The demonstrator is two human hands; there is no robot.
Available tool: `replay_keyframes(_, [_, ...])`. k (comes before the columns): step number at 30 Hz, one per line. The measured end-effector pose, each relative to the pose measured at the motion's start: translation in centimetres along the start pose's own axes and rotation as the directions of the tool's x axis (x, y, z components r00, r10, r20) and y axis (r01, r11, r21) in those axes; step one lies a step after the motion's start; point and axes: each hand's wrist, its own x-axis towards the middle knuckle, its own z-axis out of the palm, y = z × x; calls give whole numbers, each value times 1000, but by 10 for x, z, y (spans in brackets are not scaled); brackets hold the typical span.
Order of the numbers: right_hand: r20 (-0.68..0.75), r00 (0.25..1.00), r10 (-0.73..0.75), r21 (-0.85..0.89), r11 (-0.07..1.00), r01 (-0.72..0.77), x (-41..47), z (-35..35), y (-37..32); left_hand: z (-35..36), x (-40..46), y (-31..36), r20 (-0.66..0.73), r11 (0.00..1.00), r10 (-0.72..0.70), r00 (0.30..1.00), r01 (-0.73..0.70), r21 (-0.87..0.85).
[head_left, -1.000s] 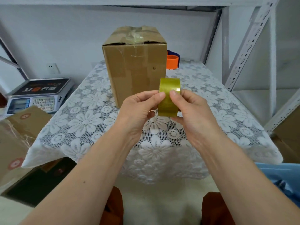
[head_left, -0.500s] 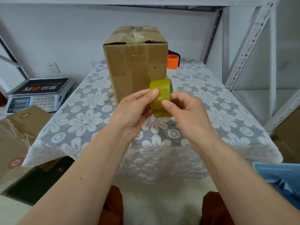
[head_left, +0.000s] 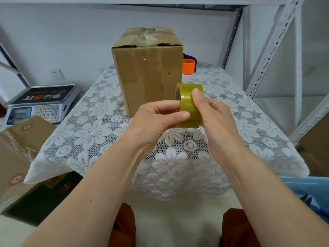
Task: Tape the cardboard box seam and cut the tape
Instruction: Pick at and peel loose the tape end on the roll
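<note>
Both hands raised before the cardboard box [head_left: 147, 72], left hand [head_left: 153, 122] and right hand [head_left: 213, 118] pinching the tape roll [head_left: 188, 106].

Both forearms enter from the lower corners, meeting mid-frame. Left hand [head_left: 156, 120] curled, thumb extended rightward, gripping the tape roll [head_left: 189, 106]. Right hand [head_left: 213, 114] curled around its right side, index finger on top.

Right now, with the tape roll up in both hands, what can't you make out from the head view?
- Tape roll: its free end; left hand and right hand cover parts of it.
- Cardboard box: far sides face away; the top seam is foreshortened under crumpled old tape.
- Orange-and-blue item: mostly behind the box.
- Scale: display too small to read.
</note>
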Motion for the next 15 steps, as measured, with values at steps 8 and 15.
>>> replay_keyframes(8, [31,995,-92,-7,996,93,1,0,4,-6,7,-2,-121,999,-52,991,49,-24])
replay_keyframes(15, [130,979,-157,-70,983,167,0,2,5,-8,7,3,-211,980,-181,961,159,-119])
